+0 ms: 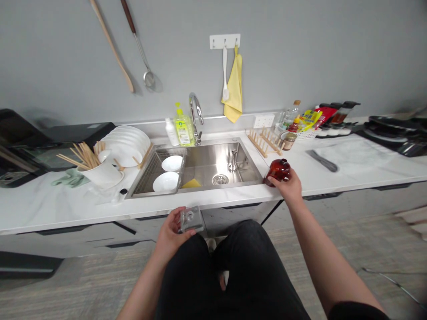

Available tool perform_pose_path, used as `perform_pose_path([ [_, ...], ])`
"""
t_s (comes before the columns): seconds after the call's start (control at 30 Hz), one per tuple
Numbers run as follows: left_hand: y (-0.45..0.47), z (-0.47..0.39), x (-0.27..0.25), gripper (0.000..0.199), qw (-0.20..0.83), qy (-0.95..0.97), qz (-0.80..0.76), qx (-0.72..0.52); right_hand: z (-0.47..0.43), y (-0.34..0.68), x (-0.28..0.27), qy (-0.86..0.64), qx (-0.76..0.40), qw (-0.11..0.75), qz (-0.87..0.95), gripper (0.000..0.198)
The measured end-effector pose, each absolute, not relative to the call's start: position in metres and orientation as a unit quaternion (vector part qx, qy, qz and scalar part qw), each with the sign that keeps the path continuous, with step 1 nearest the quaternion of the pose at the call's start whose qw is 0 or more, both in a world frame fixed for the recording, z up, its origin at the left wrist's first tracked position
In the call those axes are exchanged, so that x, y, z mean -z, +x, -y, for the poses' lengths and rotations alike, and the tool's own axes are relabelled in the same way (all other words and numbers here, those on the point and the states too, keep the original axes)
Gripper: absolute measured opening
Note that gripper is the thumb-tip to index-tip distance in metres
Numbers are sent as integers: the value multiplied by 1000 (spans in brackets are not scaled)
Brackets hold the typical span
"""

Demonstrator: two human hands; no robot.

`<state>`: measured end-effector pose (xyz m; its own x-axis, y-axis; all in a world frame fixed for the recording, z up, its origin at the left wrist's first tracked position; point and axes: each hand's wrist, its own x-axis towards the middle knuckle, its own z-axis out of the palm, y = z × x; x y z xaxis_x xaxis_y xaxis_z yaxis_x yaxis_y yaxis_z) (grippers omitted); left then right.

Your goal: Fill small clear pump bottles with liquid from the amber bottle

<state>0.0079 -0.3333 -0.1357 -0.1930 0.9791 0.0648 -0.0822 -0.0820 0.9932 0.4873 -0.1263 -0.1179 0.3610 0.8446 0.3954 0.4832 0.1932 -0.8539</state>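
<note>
My left hand [169, 234] is closed around a small clear plastic box [192, 219], held in front of the cabinets below the counter edge. Fingers and thumb grip its left side. On the right, my right hand [291, 186] grips a dark red glass bottle [279, 169] with a short dark neck. The bottle is upright by the sink's front right corner; whether its base touches the counter I cannot tell. Between the hands lies the steel sink [200, 160], with two white bowls [166, 181] in the rack at its left.
Left of the sink stand white plates [125, 144] and a white holder [100, 174] with chopsticks. Behind are the faucet [196, 118] and a green soap bottle [184, 129]. A wooden rack [263, 141], jars and a dark grey utensil [322, 161] are at the right.
</note>
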Motion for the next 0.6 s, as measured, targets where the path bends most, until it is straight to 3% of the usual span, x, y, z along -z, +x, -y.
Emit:
perform_pose_path([
  [0.3, -14, 244, 77, 83, 414, 486, -451, -624, 132, 450, 63, -494, -210, 517, 667, 90],
  [0.6, -5, 110, 39, 83, 451, 486, -355, -659, 53, 366, 38, -353, -378, 451, 727, 88],
])
